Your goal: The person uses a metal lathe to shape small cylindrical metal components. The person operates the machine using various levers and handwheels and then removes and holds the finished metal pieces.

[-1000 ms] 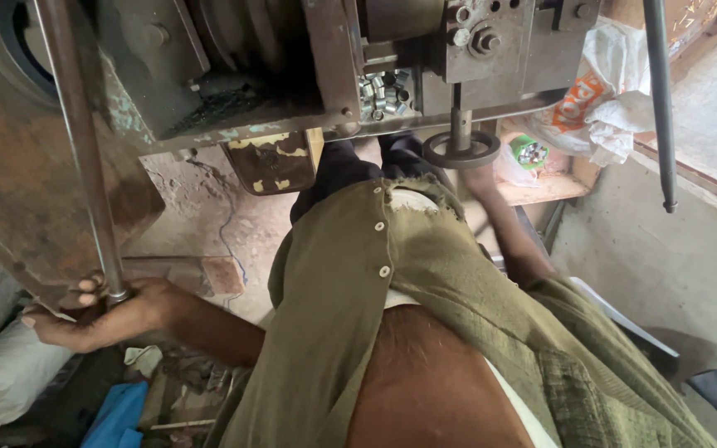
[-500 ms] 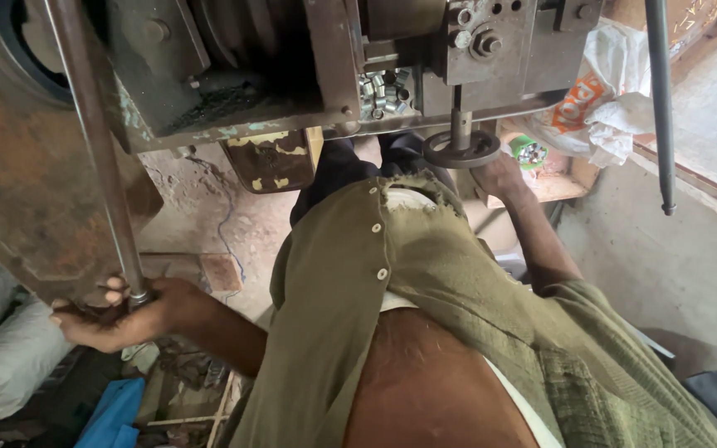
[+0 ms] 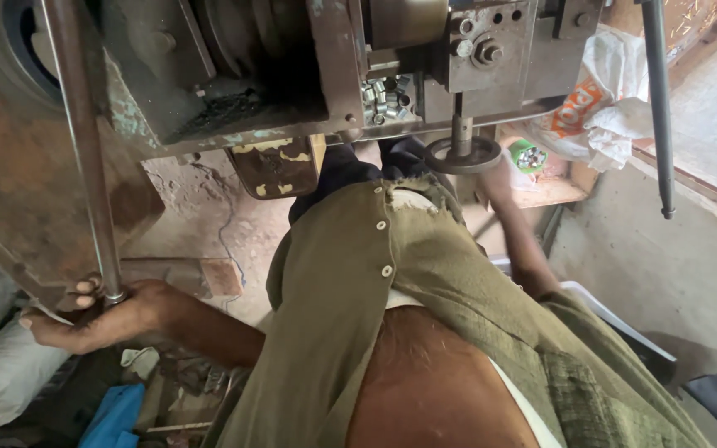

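A worker stands against an old metal machine (image 3: 292, 75), seen from above, one arm stretched out to each side. At the near left, the left hand (image 3: 97, 311) is clenched around the bottom end of a long steel rod (image 3: 80, 149), fingers wrapped around it from the left with the thumb below. The rod rises almost upright from the hand to the top edge of the view, passing in front of the rusty left flank of the machine.

Farther off, right of centre, the right hand (image 3: 495, 178) reaches up to a small dark hand wheel (image 3: 462, 155) that sits on a short vertical shaft under the machine's bolted grey head. The hand touches the wheel's right rim, but it cannot be told whether the fingers are closed on it.

An olive shirt (image 3: 350, 299), unbuttoned, fills the middle of the view. A heap of small shiny metal rings (image 3: 385, 95) lies on the machine's ledge just left of the shaft. A white plastic bag (image 3: 616, 108) rests on a shelf at the far right, and a second thin rod (image 3: 657, 108) hangs beside it. A blue cloth (image 3: 114, 415) lies on the floor at the near left.
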